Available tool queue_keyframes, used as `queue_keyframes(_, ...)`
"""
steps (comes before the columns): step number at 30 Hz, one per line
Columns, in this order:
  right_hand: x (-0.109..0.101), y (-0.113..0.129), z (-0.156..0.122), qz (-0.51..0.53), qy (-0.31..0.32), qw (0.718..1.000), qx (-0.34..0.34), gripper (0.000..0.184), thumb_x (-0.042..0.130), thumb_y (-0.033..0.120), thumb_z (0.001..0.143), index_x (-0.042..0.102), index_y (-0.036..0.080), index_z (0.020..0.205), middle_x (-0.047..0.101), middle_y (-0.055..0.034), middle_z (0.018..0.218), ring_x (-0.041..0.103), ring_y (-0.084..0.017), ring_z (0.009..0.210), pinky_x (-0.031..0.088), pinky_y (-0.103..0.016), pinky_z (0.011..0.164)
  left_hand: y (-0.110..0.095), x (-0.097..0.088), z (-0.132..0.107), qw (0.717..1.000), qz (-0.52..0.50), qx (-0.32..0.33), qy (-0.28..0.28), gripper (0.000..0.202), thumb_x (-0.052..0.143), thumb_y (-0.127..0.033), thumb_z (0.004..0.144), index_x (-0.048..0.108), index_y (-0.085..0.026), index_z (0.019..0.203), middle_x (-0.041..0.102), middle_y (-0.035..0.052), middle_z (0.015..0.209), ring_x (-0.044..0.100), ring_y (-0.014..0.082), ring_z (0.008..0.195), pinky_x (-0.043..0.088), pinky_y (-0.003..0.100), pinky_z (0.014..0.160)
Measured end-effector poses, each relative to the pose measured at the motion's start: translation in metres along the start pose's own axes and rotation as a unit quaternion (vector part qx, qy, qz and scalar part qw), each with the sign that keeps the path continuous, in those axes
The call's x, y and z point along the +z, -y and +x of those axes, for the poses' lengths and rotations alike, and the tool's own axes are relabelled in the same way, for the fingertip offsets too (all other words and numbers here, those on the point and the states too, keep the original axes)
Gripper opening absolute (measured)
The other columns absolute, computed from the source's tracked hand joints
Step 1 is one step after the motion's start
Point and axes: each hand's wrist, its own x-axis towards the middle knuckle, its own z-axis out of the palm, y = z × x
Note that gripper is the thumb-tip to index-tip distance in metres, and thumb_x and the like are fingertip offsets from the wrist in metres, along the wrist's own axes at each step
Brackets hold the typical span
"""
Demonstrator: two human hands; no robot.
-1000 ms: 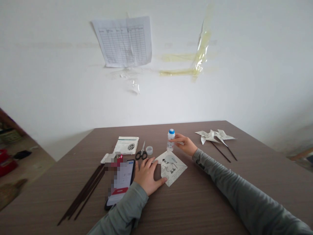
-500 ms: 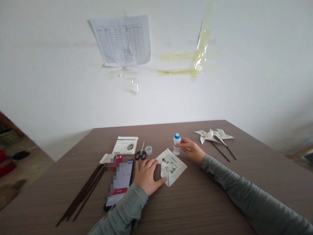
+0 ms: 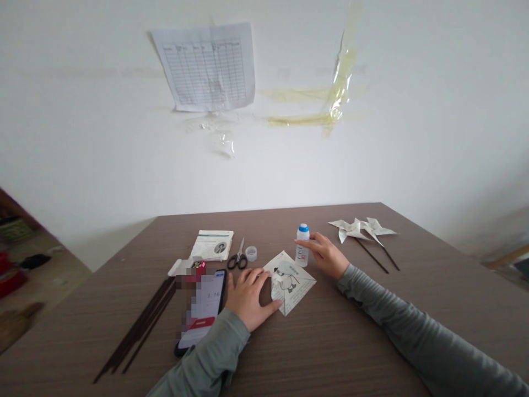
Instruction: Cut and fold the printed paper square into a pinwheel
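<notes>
A printed paper square (image 3: 295, 289) with folded flaps and a drawing lies flat on the table. My left hand (image 3: 248, 298) rests beside it, fingers spread, with the thumb and a fingertip on its left edge. Just behind the paper's right corner, a white glue bottle (image 3: 302, 256) with a blue top stands upright. My right hand (image 3: 328, 256) has its fingers round the bottle from the right, one finger crossing its front. Near my left hand are black-handled scissors (image 3: 237, 260) and a small clear cap (image 3: 250, 253).
A phone (image 3: 206, 309) lies left of my left hand. Several dark thin sticks (image 3: 142, 325) lie farther left, by a small red box (image 3: 200, 270). A stack of printed paper (image 3: 212, 245) sits behind. Two paper pinwheels (image 3: 351, 229) on sticks lie at the right.
My right hand has closed round the glue bottle, which has shifted slightly right and nearer to me. My left hand and the paper square have stayed in place.
</notes>
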Motion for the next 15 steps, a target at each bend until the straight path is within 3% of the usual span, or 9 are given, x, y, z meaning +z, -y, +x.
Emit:
queue_keyframes(5,0.0,-0.003,0.0,-0.034,-0.037,0.999,0.005,0.071,0.061,0.007,0.11,0.094,0.039,0.164,0.083,-0.0117,0.119,0.081,-0.035,0.116,0.071,-0.06,0.12,0.002,0.002,0.0,1.0,-0.006,0.006,-0.004,0.078,0.09,-0.057,0.109,0.08,-0.033,0.182,0.072,0.0173,0.195,0.055,0.0573,0.185,0.029,0.097,0.156)
queue_keyframes(8,0.001,-0.001,0.0,-0.05,-0.04,0.998,0.022,0.071,0.065,0.008,0.109,0.094,0.039,0.165,0.08,-0.0094,0.108,0.08,-0.036,0.112,0.068,-0.064,0.129,0.0,0.001,0.0,1.0,-0.005,0.001,-0.005,0.076,0.089,-0.056,0.109,0.081,-0.033,0.181,0.072,0.0172,0.195,0.055,0.0565,0.184,0.029,0.095,0.157)
queue_keyframes(12,0.006,0.004,-0.002,-0.065,-0.027,0.997,0.045,0.071,0.073,0.015,0.108,0.088,0.038,0.174,0.091,-0.009,0.117,0.086,-0.037,0.12,0.06,-0.07,0.142,-0.001,0.001,0.001,1.0,0.005,0.004,-0.003,0.077,0.089,-0.056,0.11,0.079,-0.032,0.183,0.071,0.0183,0.196,0.057,0.057,0.182,0.03,0.099,0.154)
queue_keyframes(15,0.009,0.009,-0.004,-0.049,-0.028,0.996,0.062,0.076,0.076,0.019,0.107,0.081,0.037,0.181,0.098,-0.0097,0.135,0.09,-0.038,0.13,0.062,-0.069,0.142,-0.002,0.003,0.001,1.0,0.008,0.006,-0.002,0.08,0.088,-0.056,0.112,0.076,-0.033,0.187,0.071,0.0176,0.197,0.055,0.0565,0.185,0.03,0.1,0.154)
